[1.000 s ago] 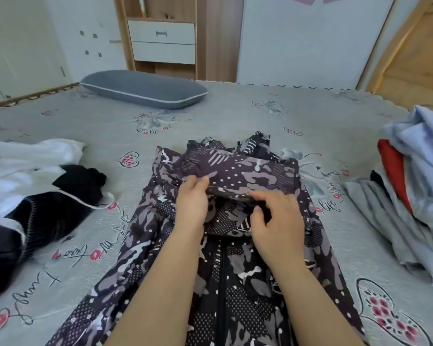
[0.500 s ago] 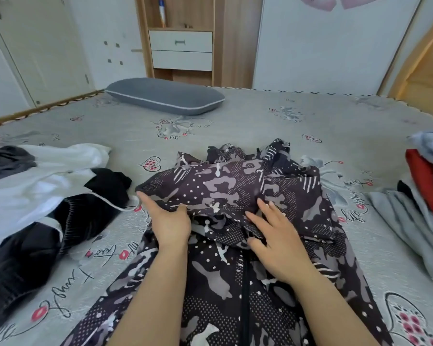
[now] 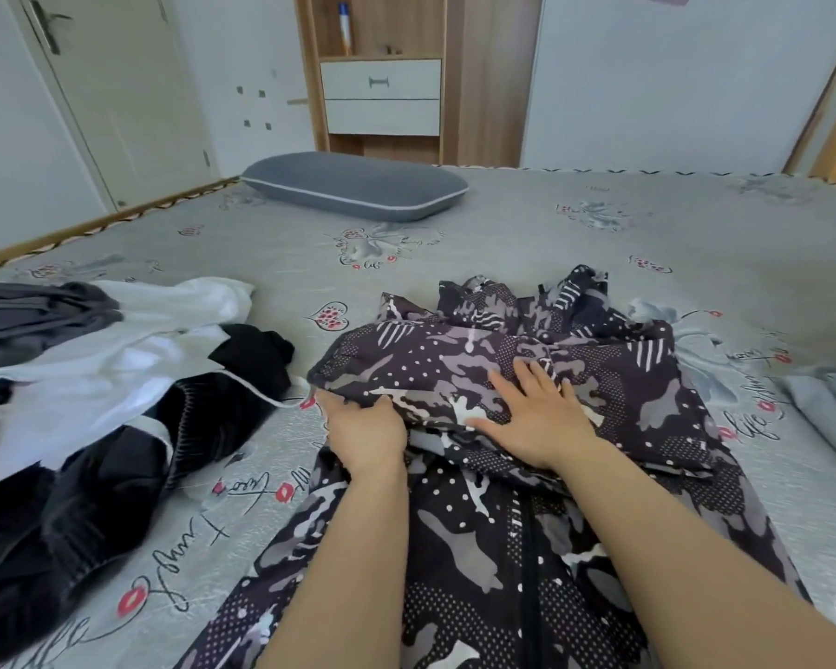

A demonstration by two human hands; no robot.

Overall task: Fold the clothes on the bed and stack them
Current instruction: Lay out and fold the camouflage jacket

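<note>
Two bare hands are seen at work on a dark camouflage-patterned jacket spread over the centre and lower half of the frame, on a grey printed bedsheet. The garment's upper part is shown folded back over its zipped front. The folded flap's left edge is gripped by the left hand, its fingers tucked beneath the cloth and its thumb laid against the fold. The right hand is pressed flat on top of the flap, with fingers straight and spread.

A heap of white, black and dark grey clothes is seen at the left of the frame, lying just beside the jacket without being touched by either hand. A corner of pale grey fabric is caught at the right edge.

A grey pillow with light piping is pictured at the far side of the bed, above centre. Behind it, a wooden cabinet with two white drawers is set against the wall, and a cream door is visible in the upper left.
</note>
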